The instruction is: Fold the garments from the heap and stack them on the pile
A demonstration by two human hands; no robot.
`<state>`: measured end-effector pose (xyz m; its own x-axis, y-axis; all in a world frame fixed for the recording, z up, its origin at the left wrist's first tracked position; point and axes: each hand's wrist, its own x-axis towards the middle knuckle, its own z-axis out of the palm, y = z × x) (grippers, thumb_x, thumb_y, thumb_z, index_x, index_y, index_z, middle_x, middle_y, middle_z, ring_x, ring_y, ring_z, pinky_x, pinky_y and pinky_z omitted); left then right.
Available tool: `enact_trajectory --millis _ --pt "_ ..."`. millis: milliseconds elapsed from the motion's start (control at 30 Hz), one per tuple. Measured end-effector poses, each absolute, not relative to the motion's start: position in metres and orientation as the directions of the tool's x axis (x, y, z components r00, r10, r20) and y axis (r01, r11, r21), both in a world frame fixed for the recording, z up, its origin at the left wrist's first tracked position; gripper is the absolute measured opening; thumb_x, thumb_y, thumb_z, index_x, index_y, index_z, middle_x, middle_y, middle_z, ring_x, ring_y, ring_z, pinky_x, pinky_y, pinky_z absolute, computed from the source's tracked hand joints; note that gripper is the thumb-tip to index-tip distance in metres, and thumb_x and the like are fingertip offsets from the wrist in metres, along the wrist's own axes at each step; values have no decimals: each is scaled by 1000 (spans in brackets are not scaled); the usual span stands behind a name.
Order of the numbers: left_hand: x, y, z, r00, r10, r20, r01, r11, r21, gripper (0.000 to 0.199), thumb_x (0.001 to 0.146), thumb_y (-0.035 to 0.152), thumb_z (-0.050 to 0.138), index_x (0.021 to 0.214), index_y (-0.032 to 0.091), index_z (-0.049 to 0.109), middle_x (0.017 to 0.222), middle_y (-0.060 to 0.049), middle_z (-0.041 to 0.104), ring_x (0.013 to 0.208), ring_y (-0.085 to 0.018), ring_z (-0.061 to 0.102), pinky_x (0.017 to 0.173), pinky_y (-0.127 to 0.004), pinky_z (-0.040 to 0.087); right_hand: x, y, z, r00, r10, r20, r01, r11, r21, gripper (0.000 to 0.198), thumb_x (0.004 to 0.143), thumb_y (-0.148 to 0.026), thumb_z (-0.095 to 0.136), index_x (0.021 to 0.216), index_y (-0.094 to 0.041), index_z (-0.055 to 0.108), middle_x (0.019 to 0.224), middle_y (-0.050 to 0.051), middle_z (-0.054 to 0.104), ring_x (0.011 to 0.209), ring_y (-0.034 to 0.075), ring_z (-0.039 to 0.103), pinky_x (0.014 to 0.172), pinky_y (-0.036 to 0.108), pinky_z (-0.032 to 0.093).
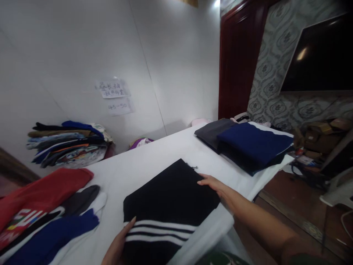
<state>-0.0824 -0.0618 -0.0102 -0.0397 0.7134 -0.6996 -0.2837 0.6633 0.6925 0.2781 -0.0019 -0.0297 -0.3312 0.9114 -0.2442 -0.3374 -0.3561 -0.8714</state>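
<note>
A folded black garment [165, 191] with white stripes across its lower part lies on the white-covered table in front of me. A small metal zipper pull [195, 168] sticks out beside its far right edge. My right hand [211, 184] grips the right edge, thumb on top and the other fingers mostly hidden. At the left edge, by the stripes, my left hand [120, 241] has its thumb along the cloth; its other fingers are out of sight under or behind it.
Loose clothes, including a red top [46, 191] and a blue piece [55, 233], lie at left. Folded dark and navy garments [245, 141] sit at the table's far right end. Behind the table rises a tall clothes stack [70, 143]. A white stool [339, 189] stands right.
</note>
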Motion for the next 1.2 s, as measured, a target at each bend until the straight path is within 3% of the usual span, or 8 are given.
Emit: enact_trajectory --millis 133,300,367,500,600,767,1000,1200 --pt "-74 -71 -5 -18 687 -727 -386 666 639 16 78 28 65 70 15 63 66 -9 71 77 -28 71 70 -37 57 288 -13 -31 -100 948 -304 -202 -318 -926 70 64 -29 76 129 -20 51 113 11 66 101 24 63 94 43 44" --pt "-70 -94 0 6 738 -675 -397 621 676 22 82 34 62 80 12 65 78 -11 73 85 -27 70 77 -34 56 307 -64 -33 225 971 76 107 53 -993 55 67 -38 73 119 -22 61 117 10 64 110 24 57 95 41 44" --pt "-68 -109 -1 43 768 -639 -387 602 699 24 80 34 65 92 13 66 89 -10 73 90 -26 69 80 -33 55 308 -95 -31 155 988 7 20 4 -1000 46 72 -41 70 112 -21 64 100 8 69 91 21 64 81 36 50" --pt "-63 -128 -3 24 804 -594 -356 562 746 30 72 23 73 99 14 64 98 -10 72 91 -25 69 82 -32 54 289 -144 -33 -240 912 -333 -294 -395 -870 33 77 -38 68 103 -18 68 90 9 71 74 18 67 62 28 50" --pt "-56 -127 6 -5 788 -616 -401 563 723 28 72 20 71 98 13 64 92 -10 73 82 -24 70 74 -31 55 267 -157 -40 -447 778 -442 -382 -613 -692 32 76 -34 69 102 -15 69 98 13 70 85 21 68 72 29 51" --pt "-44 -115 33 -98 741 -664 -511 535 673 16 76 16 67 91 13 66 67 -4 70 53 -15 65 57 -23 52 234 -148 -48 -664 648 -373 -432 -740 -516 46 77 -48 67 109 -15 64 121 18 61 112 28 59 95 40 43" --pt "-40 -120 35 -121 708 -696 -582 518 628 8 78 12 64 85 14 66 70 -3 71 62 -15 67 60 -21 52 196 -118 -44 -468 832 -296 -722 -554 -416 64 75 -64 59 116 -14 57 120 16 61 121 24 51 104 40 38" --pt "-48 -141 17 21 775 -631 -484 560 672 25 73 15 70 97 12 66 85 -9 73 76 -22 70 72 -30 54 211 -107 -42 -215 911 -353 -697 -396 -597 65 74 -67 55 119 -19 59 115 12 66 117 29 54 94 47 46"
